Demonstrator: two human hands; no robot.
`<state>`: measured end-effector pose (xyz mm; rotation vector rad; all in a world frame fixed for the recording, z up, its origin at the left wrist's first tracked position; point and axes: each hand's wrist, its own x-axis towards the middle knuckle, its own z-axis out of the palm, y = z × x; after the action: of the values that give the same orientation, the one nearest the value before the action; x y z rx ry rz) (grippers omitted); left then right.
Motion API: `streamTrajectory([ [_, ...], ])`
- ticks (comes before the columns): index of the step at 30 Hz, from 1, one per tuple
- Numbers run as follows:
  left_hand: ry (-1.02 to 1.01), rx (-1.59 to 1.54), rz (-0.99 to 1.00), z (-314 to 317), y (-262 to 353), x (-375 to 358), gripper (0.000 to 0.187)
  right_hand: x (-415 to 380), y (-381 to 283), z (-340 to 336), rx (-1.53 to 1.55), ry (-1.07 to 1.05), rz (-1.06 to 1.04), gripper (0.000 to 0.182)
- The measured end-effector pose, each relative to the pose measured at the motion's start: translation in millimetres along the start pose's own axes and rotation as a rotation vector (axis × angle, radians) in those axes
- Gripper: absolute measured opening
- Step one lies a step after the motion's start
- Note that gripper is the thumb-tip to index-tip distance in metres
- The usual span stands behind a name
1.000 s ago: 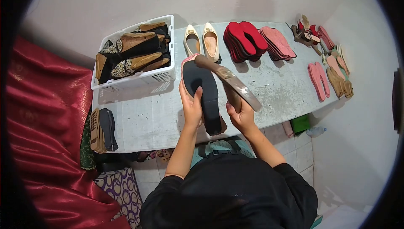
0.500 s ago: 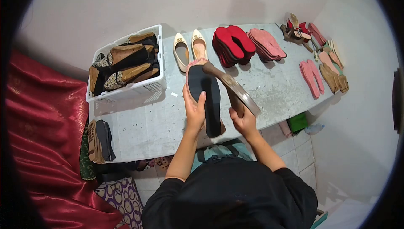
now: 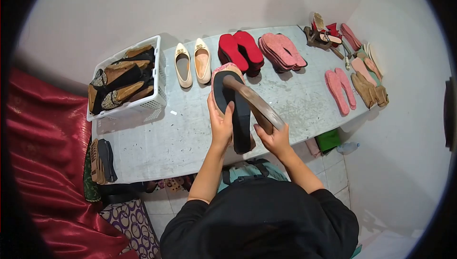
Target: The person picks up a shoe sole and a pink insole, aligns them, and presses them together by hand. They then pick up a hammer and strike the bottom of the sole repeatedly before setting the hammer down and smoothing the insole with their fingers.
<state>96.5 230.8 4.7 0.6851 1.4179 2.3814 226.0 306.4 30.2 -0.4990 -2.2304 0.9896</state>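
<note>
My left hand point(image 3: 222, 124) grips a shoe point(image 3: 243, 130) turned sole up, its thumb lying on the black sole. Pinkish gathered lining or upper shows around the toe. In my right hand point(image 3: 275, 141) is a curved, hammer-like tool point(image 3: 261, 101) of brown and shiny worn material. Its rounded end overlaps the toe part of the sole in this view. The fingers of the right hand wrap around its lower part. Beyond the toe stands a pair of cream flat shoes point(image 3: 202, 63) on the table.
A white plastic basket point(image 3: 154, 104) of black-and-tan shoes stands at left. Behind lie stacks of red insoles point(image 3: 247, 49) and pink insoles point(image 3: 281, 51). More pink point(image 3: 339, 90) and brown pieces point(image 3: 365, 90) lie at the table's right end. Dark and tan soles point(image 3: 105, 161) sit at the front left corner.
The view has shifted, so the table things appear further left. The shoe stays in my left hand; the tool's rounded end now lies slightly lower and further left over the toe.
</note>
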Motion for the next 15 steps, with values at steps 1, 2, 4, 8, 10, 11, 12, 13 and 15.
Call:
streamTrajectory([
  [1, 0.000, -0.002, 0.006, 9, -1, 2, 0.053, -1, 4, -4, 0.072, 0.087, -0.071, 0.026],
  [2, -0.012, -0.065, -0.032, 17, -1, -1, 0.053, -5, 8, -9, 0.145, 0.166, -0.134, 0.028],
  [4, -0.013, -0.123, -0.079, 30, -6, -10, 0.054, -10, 19, -20, 0.176, 0.137, -0.068, 0.029],
  [8, -0.016, -0.099, -0.088, 52, -18, -14, 0.056, -11, 42, -45, 0.061, -0.009, -0.065, 0.029],
  [10, -0.009, -0.088, -0.101, 59, -24, -20, 0.057, -18, 50, -47, 0.183, 0.045, -0.088, 0.031],
  [11, 0.001, -0.062, -0.070, 63, -28, -23, 0.057, -20, 52, -52, 0.184, 0.000, -0.029, 0.030],
  [12, 0.010, -0.037, -0.037, 67, -33, -25, 0.057, -18, 54, -60, 0.185, -0.010, -0.033, 0.030],
  [13, 0.018, -0.038, -0.033, 70, -38, -26, 0.057, -12, 58, -67, 0.114, -0.053, -0.041, 0.027],
  [15, 0.059, 0.005, -0.019, 76, -44, -29, 0.058, -13, 65, -75, 0.112, -0.104, 0.000, 0.023],
])
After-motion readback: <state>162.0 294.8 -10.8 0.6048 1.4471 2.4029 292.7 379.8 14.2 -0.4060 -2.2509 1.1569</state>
